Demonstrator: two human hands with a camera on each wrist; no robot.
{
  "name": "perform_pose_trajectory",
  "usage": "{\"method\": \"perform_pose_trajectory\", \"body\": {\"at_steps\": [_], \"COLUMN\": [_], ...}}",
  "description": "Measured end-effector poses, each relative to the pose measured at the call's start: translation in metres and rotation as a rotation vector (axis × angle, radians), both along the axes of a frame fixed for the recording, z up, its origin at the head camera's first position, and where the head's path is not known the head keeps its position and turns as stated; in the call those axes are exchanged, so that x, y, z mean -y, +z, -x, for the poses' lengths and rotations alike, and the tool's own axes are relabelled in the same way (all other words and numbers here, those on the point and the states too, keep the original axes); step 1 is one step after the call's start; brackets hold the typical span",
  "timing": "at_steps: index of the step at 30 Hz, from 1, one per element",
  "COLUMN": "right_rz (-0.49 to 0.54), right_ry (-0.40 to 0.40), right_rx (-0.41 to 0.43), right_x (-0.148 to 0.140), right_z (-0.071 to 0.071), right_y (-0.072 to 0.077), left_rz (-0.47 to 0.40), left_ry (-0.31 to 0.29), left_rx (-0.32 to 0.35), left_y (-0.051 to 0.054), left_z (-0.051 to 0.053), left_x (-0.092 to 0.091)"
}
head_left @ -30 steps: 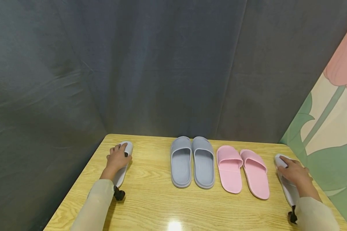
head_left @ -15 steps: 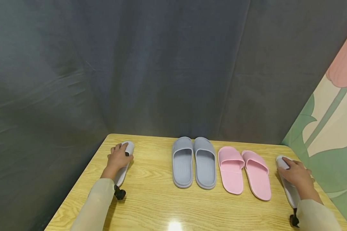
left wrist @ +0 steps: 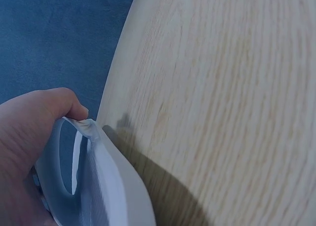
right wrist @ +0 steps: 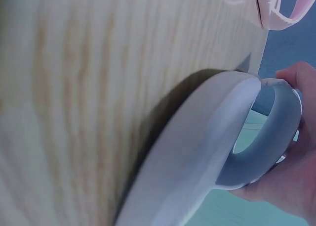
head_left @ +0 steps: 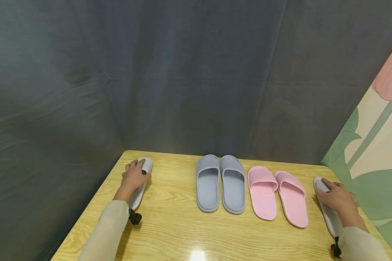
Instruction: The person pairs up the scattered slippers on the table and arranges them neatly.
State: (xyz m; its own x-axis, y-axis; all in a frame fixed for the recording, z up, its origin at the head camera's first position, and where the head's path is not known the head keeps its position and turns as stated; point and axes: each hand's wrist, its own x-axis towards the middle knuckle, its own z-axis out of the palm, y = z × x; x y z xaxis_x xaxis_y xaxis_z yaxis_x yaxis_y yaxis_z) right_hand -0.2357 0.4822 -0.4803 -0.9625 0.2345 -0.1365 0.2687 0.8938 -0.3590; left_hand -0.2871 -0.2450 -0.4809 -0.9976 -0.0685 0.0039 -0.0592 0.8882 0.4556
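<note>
At the table's left side my left hand (head_left: 134, 180) grips a pale grey-white slipper (head_left: 147, 165) by its strap. In the left wrist view the thumb (left wrist: 66, 100) pinches the strap's edge, and the slipper's sole (left wrist: 131, 191) is tilted on its side. Near the right edge my right hand (head_left: 340, 200) holds a matching slipper (head_left: 332, 219) by the strap. The right wrist view shows this slipper's sole (right wrist: 187, 147) tilted too, with fingers round the strap (right wrist: 276, 142). Whether either slipper touches the table is hard to tell.
A pair of blue-grey slippers (head_left: 233, 192) lies side by side at the table's back middle. To their right lies a pair of pink slippers (head_left: 264, 203), slightly splayed. A dark curtain (head_left: 196, 79) hangs behind the wooden table (head_left: 170, 232); a flower-painted wall (head_left: 379, 145) borders the right.
The whole head view has shifted a little, so the table and slippers appear slightly farther right. Both hands keep their hold on the pale slippers, with little other visible movement.
</note>
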Motion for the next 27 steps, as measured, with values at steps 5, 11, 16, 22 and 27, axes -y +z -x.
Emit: {"method": "perform_pose_trajectory", "body": {"at_steps": [5, 11, 16, 22, 27], "right_rz": [0.016, 0.039, 0.033, 0.025, 0.037], "right_ry": [-0.016, -0.034, -0.047, -0.054, -0.056], "right_rx": [0.021, 0.029, 0.022, 0.019, 0.002], "right_x": [0.003, 0.009, 0.013, 0.018, 0.021], "right_z": [-0.001, -0.001, 0.000, 0.001, 0.000], "right_y": [0.001, 0.005, 0.009, 0.014, 0.017], "left_rz": [0.008, 0.008, 0.010, 0.010, 0.001], "left_ry": [0.000, 0.008, 0.012, 0.014, 0.011], "left_rx": [-0.004, -0.004, -0.010, -0.025, -0.040], "left_y": [0.002, 0.004, 0.005, 0.008, 0.012], "left_z": [-0.003, -0.004, -0.005, -0.006, -0.007], "left_x": [0.000, -0.001, 0.000, 0.000, -0.002]}}
